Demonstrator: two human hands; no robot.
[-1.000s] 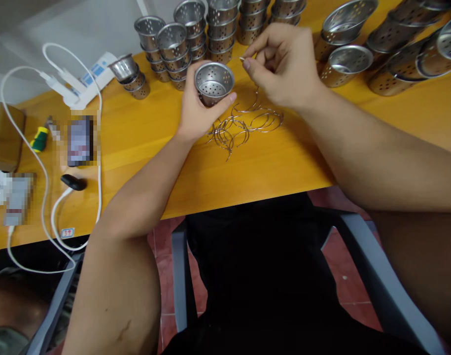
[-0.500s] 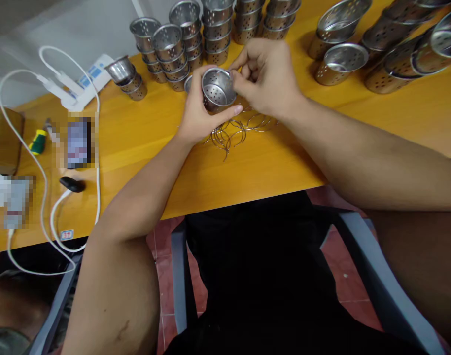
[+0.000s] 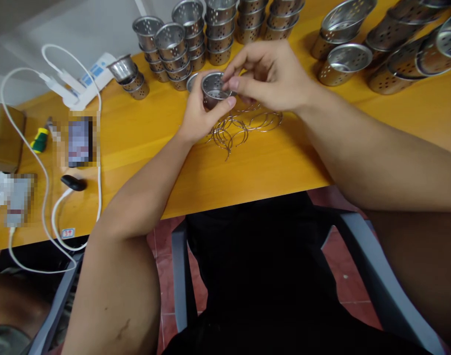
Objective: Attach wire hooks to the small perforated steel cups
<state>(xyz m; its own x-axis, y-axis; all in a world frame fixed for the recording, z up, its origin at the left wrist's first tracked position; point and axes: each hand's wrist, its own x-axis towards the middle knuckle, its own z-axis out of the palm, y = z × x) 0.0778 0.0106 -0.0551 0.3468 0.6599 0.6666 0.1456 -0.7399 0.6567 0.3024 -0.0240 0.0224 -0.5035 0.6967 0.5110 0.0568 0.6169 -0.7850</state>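
Note:
A small perforated metal cup (image 3: 212, 88) is gripped in my left hand (image 3: 201, 111), its mouth tipped toward me, fingers around the far side and thumb along the near side. At the cup's right rim, my right hand (image 3: 264, 76) pinches a thin metal wire (image 3: 229, 92) between thumb and forefinger; most of it is hidden by the fingers. Below both hands, a loose tangle of curved metal wires (image 3: 228, 130) lies on the table. Behind my left hand, another metal cup (image 3: 190, 83) is partly covered.
Stacks of perforated cups (image 3: 171, 49) line the back of the yellow table (image 3: 247, 172), with more cups (image 3: 345, 64) at the right. A power strip (image 3: 90, 81) with white cables, a phone (image 3: 80, 142) and a screwdriver (image 3: 39, 140) are at the left.
My right hand has shifted slightly left and over the cup's mouth, and its fingers now cover more of the rim. The cup's mouth faces me less than before.

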